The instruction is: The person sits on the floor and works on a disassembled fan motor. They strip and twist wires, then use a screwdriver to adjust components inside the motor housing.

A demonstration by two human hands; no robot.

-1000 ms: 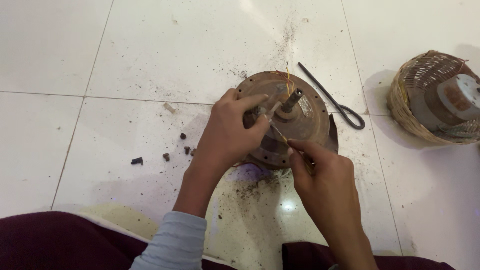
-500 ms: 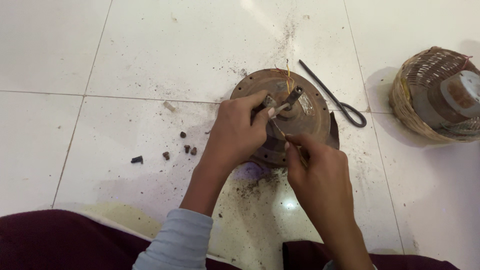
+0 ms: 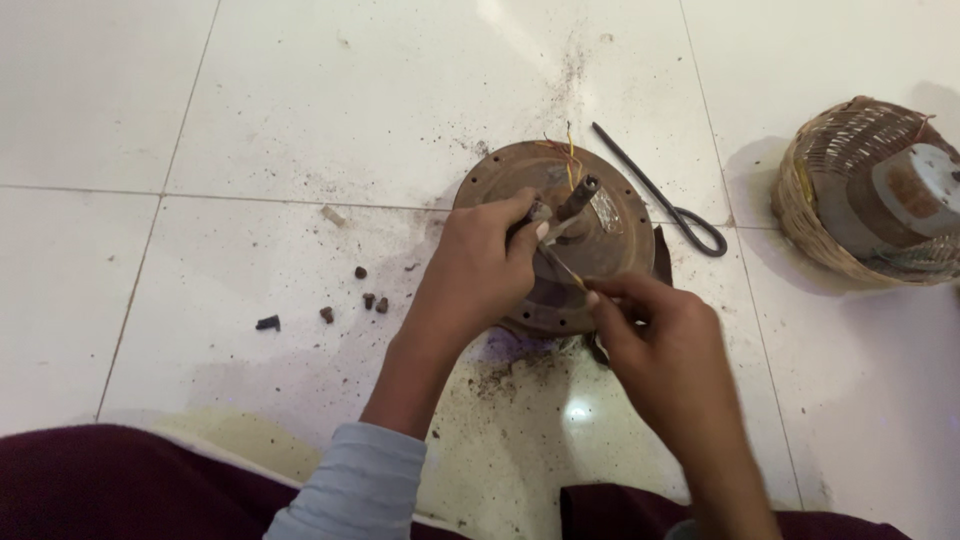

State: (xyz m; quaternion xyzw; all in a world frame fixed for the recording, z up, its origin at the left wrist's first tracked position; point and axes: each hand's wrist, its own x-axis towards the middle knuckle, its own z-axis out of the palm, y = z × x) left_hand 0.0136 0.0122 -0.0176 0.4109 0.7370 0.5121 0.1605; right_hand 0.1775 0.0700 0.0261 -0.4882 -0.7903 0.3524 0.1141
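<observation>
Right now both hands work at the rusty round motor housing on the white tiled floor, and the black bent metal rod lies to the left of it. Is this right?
Not quite. In the head view the black bent metal rod lies to the right of the rusty round motor housing, not the left. The left hand and right hand do work at it on the white tiled floor.

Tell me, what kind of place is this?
Probably a home or small repair spot: the person works sitting on a white tiled floor, with a rusty round motor housing, loose dirt, and a woven basket nearby.

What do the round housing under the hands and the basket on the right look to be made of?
Round housing: likely metal, dull brown and rusty-looking, with small holes around its rim. Basket: woven cane or wicker, tan, its crossing strands visible. The left hand rests on the housing.
</observation>
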